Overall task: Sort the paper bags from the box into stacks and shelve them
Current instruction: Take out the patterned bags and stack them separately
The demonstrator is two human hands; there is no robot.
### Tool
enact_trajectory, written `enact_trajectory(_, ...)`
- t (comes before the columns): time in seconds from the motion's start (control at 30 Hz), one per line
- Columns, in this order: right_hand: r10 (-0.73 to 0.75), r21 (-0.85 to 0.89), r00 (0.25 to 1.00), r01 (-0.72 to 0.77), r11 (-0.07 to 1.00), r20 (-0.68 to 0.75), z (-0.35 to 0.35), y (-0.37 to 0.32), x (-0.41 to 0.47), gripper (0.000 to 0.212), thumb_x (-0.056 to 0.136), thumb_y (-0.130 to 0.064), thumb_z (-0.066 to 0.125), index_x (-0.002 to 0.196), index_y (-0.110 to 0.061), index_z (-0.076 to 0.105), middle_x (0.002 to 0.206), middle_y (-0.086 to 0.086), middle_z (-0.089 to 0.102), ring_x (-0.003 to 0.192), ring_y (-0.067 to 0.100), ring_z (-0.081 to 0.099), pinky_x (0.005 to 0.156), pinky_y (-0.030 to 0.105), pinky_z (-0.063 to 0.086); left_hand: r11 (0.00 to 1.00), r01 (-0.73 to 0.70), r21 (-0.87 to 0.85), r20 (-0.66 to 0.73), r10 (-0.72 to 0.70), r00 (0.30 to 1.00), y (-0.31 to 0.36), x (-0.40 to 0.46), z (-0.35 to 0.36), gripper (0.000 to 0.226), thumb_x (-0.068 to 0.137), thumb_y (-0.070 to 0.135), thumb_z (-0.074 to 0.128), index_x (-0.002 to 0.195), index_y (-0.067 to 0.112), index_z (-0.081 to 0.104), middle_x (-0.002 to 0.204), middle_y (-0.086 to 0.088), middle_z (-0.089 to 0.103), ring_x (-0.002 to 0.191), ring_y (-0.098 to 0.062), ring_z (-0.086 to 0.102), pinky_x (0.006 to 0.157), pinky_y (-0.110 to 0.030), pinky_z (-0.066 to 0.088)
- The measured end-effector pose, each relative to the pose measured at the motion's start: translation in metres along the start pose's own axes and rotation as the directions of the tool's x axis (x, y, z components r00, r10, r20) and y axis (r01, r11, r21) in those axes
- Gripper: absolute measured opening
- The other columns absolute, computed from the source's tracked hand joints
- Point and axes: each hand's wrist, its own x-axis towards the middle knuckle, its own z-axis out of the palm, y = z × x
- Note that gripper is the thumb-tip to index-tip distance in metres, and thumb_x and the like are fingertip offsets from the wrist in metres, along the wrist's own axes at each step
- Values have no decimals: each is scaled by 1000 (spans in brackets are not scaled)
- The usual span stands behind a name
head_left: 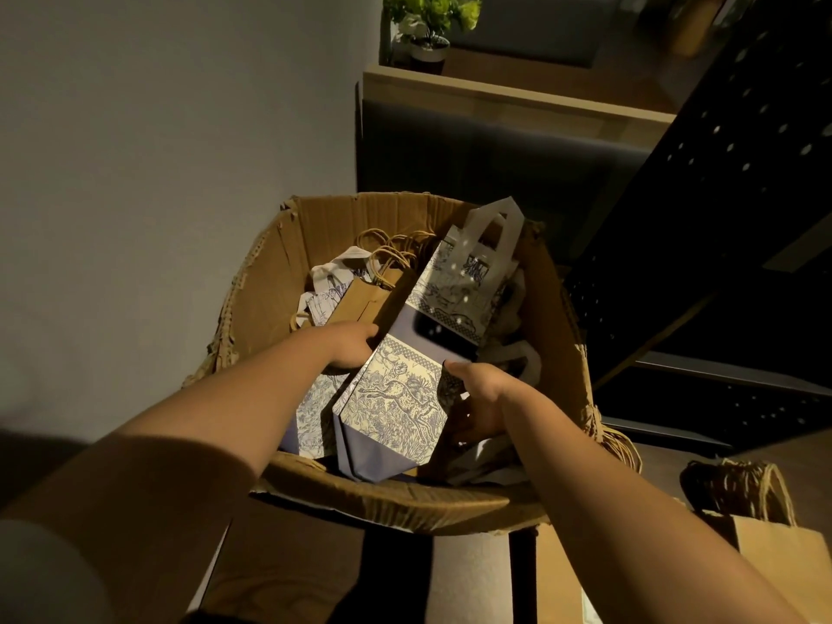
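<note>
Fingertips of hands behind bag

Dim, warm yellowish light is falling from the upper right onto the cardboard box and forearms, while deep shadow is swallowing the lower corners, small light spots are speckling one patterned bag, and wide-angle distortion is bending the edges.

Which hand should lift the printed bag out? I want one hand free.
Probably right: the right hand grips the printed bag's edge inside the box, while the left hand sits behind its far corner, partly hidden.
</note>
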Motion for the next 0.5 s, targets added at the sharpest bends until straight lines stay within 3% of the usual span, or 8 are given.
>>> enact_trajectory(0.1,-26,-37,999,25,999,-36,-1,0,2,71,90,-56,52,144,-12,36,122,15,42,105,38,53,82,48,50,994,-96,-56,-28,95,995,5,-11,-5,56,90,28,65,142,21,47,144,-7,49,127,-28,48,105,-40,41)
enact_trajectory(0.2,-47,-67,998,45,997,-41,2,1,0,70,88,-58,53,142,-15,39,117,12,40,104,36,50,85,50,48,983,-151,-103,-43,148,988,7,-20,-7,45,90,20,67,134,19,58,138,-4,55,123,-26,51,104,-37,42)
enact_trajectory(0.37,-84,11,996,85,996,-27,3,-3,-8,48,88,-51,57,117,-16,42,114,12,41,88,33,51,75,42,49,972,-150,-181,-46,144,988,9,-28,-7,45,90,17,67,134,20,57,140,-3,54,125,-24,51,107,-37,40)
enact_trajectory(0.43,-109,60,994,110,992,-20,6,-3,-16,44,88,-48,59,112,-15,44,108,13,48,77,31,53,69,38,48,967,-152,-205,-34,148,988,12,-35,-10,47,91,19,66,137,20,54,139,0,53,128,-22,48,107,-34,38)
enact_trajectory(0.5,-138,99,990,140,985,-25,7,-4,-18,45,85,-47,62,114,-16,47,112,12,49,81,31,54,71,38,49,957,-166,-237,7,172,985,15,-41,-14,48,91,22,66,137,22,52,140,3,52,129,-20,47,110,-38,36)
